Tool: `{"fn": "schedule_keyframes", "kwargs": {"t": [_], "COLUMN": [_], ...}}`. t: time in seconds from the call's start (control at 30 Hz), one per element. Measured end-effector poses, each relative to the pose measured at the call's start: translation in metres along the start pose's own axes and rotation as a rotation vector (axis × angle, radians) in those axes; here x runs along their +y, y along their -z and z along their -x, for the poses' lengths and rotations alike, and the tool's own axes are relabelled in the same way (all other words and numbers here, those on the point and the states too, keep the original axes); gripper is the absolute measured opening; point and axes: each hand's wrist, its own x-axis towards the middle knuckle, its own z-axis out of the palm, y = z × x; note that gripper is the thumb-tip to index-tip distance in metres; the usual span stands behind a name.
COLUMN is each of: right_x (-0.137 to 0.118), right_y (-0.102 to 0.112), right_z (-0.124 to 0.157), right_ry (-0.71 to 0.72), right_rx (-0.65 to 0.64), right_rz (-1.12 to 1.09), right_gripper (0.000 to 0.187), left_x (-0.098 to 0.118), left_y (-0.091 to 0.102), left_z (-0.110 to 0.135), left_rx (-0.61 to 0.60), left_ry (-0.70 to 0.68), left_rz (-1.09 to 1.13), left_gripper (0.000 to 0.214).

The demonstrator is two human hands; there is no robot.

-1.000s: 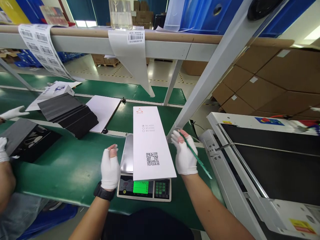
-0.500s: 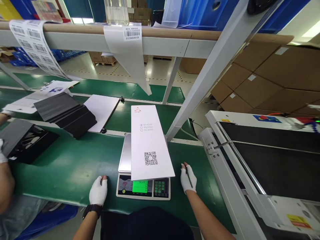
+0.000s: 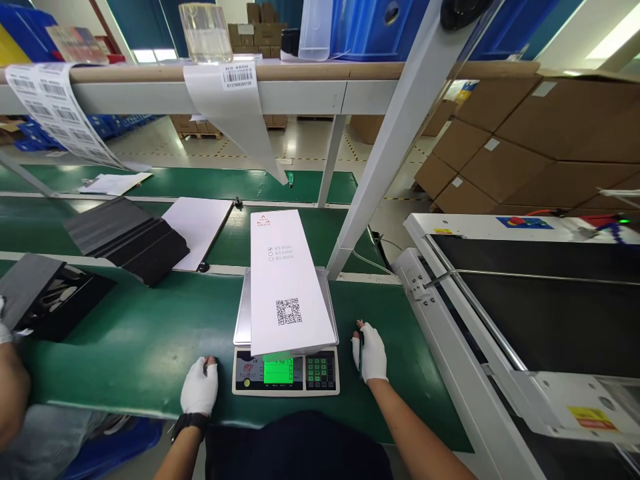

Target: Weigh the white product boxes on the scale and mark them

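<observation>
A long white box [image 3: 285,280] with a QR code lies on the steel pan of a weighing scale [image 3: 286,368] whose green display is lit. My left hand [image 3: 200,388], in a white glove, rests curled on the green belt [image 3: 145,340] just left of the scale, with nothing seen in it. To the right of the scale, my gloved right hand [image 3: 370,352] rests on the belt with its fingers closed round a thin dark pen [image 3: 361,353]. Neither hand touches the box.
A co-worker's arm [image 3: 13,390] and an open black case [image 3: 47,297] are at the far left. Black sleeves [image 3: 133,237] and a white sheet [image 3: 197,223] lie behind. A slanted white post [image 3: 385,153] rises right of the scale. A black conveyor machine [image 3: 540,313] stands to the right.
Both my hands dropped from beside the box to the belt at either side of the scale. The box stays on the pan. The co-worker's gloved hand left the view.
</observation>
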Motion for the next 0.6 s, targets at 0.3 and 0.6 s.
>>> {"fn": "schedule_keyframes", "kwargs": {"t": [0.3, 0.6], "right_x": [-0.015, -0.066], "right_y": [0.013, 0.055], "right_z": [-0.008, -0.070], "right_ry": [-0.145, -0.316], "right_rx": [-0.021, -0.132], "right_rz": [-0.141, -0.253], "right_gripper": [0.032, 0.053], "left_x": [0.003, 0.017], "left_y": [0.001, 0.020], "left_z": [0.003, -0.007], "left_rx": [-0.002, -0.029], "left_ry": [0.010, 0.066], "left_rz": [0.052, 0.263], "left_gripper": [0.042, 0.048]}}
